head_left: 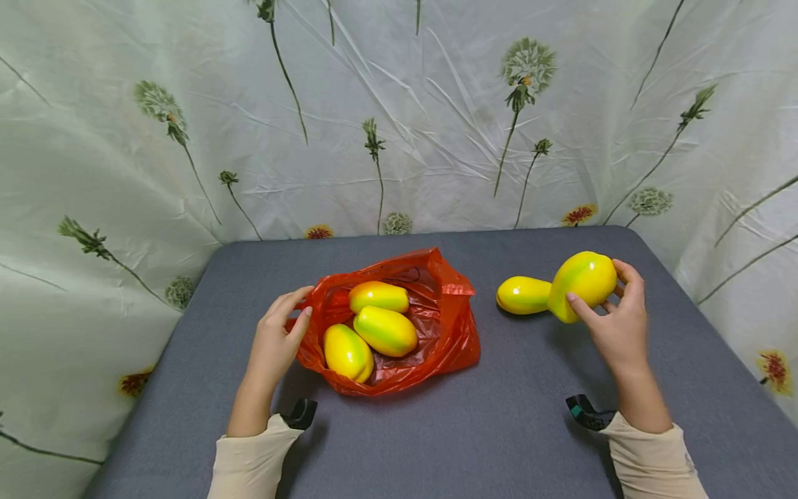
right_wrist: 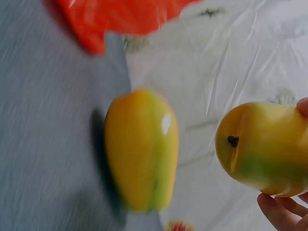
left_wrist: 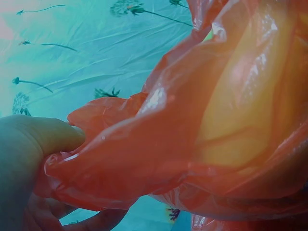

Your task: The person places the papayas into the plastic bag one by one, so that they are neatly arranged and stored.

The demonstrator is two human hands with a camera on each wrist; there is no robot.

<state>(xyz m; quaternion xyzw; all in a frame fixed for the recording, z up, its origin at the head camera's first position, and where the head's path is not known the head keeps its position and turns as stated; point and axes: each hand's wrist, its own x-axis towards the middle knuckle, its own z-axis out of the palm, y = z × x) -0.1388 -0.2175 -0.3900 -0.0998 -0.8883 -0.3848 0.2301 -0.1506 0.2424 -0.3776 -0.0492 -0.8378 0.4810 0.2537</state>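
Observation:
A red plastic bag (head_left: 458, 339) lies on the table with its mouth spread, and three yellow-green fruits (head_left: 385, 331) rest inside. My left hand (head_left: 274, 339) grips the bag's left rim between thumb and fingers; in the left wrist view the red film (left_wrist: 120, 159) passes between them. Held up over the table at the right is another yellow-green fruit (head_left: 589, 277), pinched by the thumb and fingers of my right hand (head_left: 620, 326). Just left of it, a further fruit (head_left: 522, 295) lies on the table, seen whole in the right wrist view (right_wrist: 142, 151).
The grey table (head_left: 436, 443) ends at the back against a pale curtain (head_left: 436, 173) printed with dandelions. Dark wrist-camera mounts (head_left: 586, 412) stick out from both cream sleeves (head_left: 651, 457).

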